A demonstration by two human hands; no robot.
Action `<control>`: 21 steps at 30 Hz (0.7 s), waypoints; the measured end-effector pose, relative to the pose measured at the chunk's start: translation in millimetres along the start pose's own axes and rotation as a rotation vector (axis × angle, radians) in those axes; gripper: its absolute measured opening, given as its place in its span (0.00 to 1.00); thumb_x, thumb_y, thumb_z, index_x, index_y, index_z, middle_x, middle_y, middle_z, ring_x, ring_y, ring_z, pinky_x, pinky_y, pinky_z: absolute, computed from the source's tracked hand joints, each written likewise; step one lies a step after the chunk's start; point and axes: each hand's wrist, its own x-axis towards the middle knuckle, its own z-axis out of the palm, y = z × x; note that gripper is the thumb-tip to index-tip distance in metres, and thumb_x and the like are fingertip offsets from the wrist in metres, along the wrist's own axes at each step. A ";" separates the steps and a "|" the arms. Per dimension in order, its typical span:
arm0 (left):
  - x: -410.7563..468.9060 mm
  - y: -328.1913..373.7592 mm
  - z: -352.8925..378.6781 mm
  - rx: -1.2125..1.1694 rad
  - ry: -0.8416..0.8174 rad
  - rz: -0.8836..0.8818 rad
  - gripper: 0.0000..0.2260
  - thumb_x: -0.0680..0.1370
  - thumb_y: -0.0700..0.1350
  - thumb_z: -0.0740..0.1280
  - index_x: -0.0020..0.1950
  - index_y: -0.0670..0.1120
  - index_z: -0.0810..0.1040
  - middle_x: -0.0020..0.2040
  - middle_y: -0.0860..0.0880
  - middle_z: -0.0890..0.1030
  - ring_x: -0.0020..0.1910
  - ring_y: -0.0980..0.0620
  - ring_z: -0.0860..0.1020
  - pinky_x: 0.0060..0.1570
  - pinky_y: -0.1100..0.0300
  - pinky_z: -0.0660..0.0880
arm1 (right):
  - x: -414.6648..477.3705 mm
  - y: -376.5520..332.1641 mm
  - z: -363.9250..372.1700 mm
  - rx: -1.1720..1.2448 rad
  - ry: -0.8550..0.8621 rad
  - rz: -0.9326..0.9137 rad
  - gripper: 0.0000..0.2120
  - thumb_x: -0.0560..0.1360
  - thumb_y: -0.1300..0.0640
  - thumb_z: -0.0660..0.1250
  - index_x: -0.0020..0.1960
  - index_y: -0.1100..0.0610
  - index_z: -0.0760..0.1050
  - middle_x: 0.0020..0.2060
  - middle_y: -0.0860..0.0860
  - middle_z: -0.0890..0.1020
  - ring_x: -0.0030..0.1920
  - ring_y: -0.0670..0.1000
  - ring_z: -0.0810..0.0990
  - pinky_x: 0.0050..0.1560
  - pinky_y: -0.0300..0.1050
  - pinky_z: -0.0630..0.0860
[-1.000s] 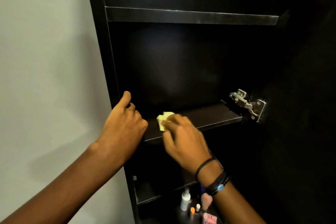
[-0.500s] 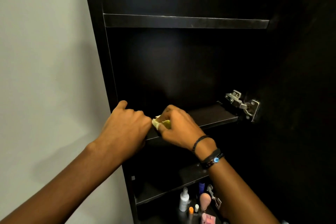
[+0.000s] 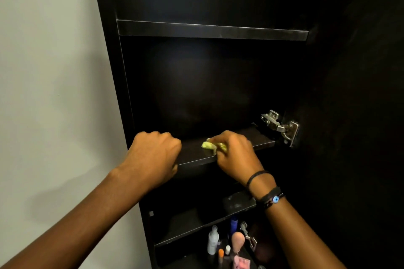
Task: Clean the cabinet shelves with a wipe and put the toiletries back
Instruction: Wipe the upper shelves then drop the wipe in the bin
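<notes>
The right hand (image 3: 235, 155) is pinching a crumpled yellow-green wipe (image 3: 213, 146) and pressing it onto the middle shelf (image 3: 260, 137), near the front edge. The left hand (image 3: 153, 157) is curled in a fist, gripping the shelf's left end. That wipe's looking soft and light, so bunching it under the fingertips is probably the way to go.

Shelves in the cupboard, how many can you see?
3: top shelf, middle shelf under the hands, lower shelf. More may hide below.

Head cam is sitting close, looking forward & down into the dark cabinet (image 3: 113, 72), wall (image 3: 43, 72) on left.
</notes>
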 end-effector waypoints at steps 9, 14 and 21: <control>-7.2 -15.2 -30.0 -0.267 0.382 0.034 0.15 0.77 0.51 0.56 0.58 0.51 0.77 0.52 0.53 0.81 0.49 0.50 0.80 0.40 0.52 0.79 | 11.1 -31.8 -35.7 0.473 0.221 -0.073 0.10 0.71 0.61 0.70 0.50 0.50 0.83 0.44 0.42 0.85 0.46 0.38 0.82 0.48 0.35 0.78; -10.5 -22.7 -76.7 -0.367 0.811 0.105 0.11 0.76 0.49 0.64 0.52 0.47 0.83 0.48 0.51 0.84 0.47 0.52 0.81 0.41 0.57 0.79 | 15.0 -72.3 -116.3 0.656 0.459 -0.256 0.10 0.72 0.60 0.72 0.53 0.52 0.82 0.43 0.46 0.85 0.43 0.44 0.84 0.43 0.37 0.81; 12.3 -52.0 -120.9 -0.146 0.947 0.099 0.11 0.76 0.49 0.63 0.52 0.46 0.82 0.50 0.49 0.82 0.53 0.47 0.79 0.53 0.50 0.76 | 46.1 -81.7 -175.8 0.363 0.740 -0.406 0.10 0.74 0.59 0.70 0.55 0.52 0.81 0.48 0.44 0.82 0.48 0.42 0.81 0.47 0.35 0.78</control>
